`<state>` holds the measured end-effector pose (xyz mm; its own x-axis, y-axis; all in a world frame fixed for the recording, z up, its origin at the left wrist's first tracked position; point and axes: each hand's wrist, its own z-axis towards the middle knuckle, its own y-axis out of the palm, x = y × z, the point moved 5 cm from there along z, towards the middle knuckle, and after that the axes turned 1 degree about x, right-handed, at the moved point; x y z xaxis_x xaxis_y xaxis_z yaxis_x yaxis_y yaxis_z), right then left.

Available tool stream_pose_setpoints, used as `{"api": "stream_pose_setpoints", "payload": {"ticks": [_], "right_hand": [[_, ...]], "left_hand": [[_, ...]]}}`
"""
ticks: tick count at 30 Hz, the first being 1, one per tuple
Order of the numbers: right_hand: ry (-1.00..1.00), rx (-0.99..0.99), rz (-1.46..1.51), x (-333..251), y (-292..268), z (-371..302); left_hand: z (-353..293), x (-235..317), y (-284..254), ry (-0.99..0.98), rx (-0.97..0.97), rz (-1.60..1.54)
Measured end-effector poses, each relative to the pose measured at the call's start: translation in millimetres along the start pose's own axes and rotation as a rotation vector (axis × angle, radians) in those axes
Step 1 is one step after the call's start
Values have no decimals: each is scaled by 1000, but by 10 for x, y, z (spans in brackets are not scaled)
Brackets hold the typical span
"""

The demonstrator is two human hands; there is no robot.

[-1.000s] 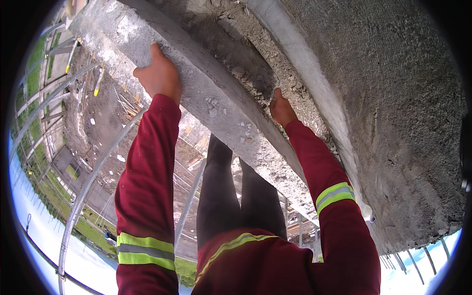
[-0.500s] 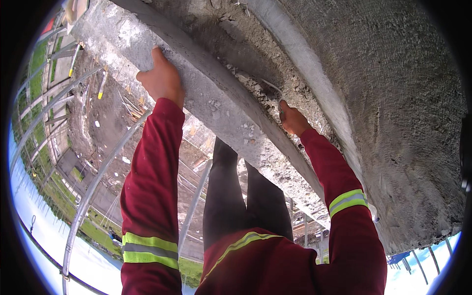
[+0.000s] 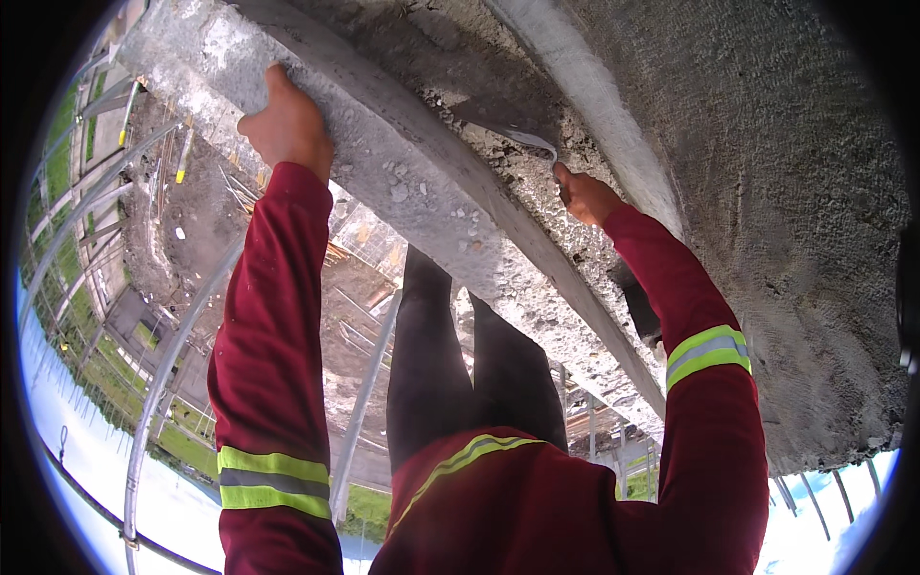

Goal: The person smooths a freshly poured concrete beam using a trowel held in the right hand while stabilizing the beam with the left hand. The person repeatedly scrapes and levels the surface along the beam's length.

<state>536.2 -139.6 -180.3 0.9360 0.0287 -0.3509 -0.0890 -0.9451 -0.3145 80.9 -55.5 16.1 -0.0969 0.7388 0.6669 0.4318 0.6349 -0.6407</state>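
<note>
My left hand (image 3: 286,120) is on a long grey, mortar-spattered beam (image 3: 402,177), with its thumb stretched along the top face. Its other fingers curl toward the beam's outer edge and are partly hidden. In my right hand (image 3: 586,195) is the handle of a trowel (image 3: 522,137), closed in the fingers. The trowel's thin blade lies low over the rough mortar (image 3: 532,187) in the channel between the beam and the curved concrete wall (image 3: 767,192). Much of the handle is hidden by the hand.
Below the beam, dirt ground with scattered debris (image 3: 201,225) shows far down. Metal scaffold poles (image 3: 187,359) rise at the left. A dark patch (image 3: 640,302) lies beside my right forearm. Loose crumbs of mortar sit on the beam.
The trowel has come into fuller view, its blade now showing over the mortar. My right hand has shifted slightly up and right; my left hand appears farther up-left as the view moved.
</note>
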Motion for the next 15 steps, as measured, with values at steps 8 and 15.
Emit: {"api": "stream_pose_setpoints", "payload": {"ticks": [8, 15], "right_hand": [[19, 201, -9, -531, -633, -308], [-218, 337, 36, -997, -627, 384]], "left_hand": [[9, -14, 20, 48, 17, -54], [2, -8, 33, 47, -17, -107]]}}
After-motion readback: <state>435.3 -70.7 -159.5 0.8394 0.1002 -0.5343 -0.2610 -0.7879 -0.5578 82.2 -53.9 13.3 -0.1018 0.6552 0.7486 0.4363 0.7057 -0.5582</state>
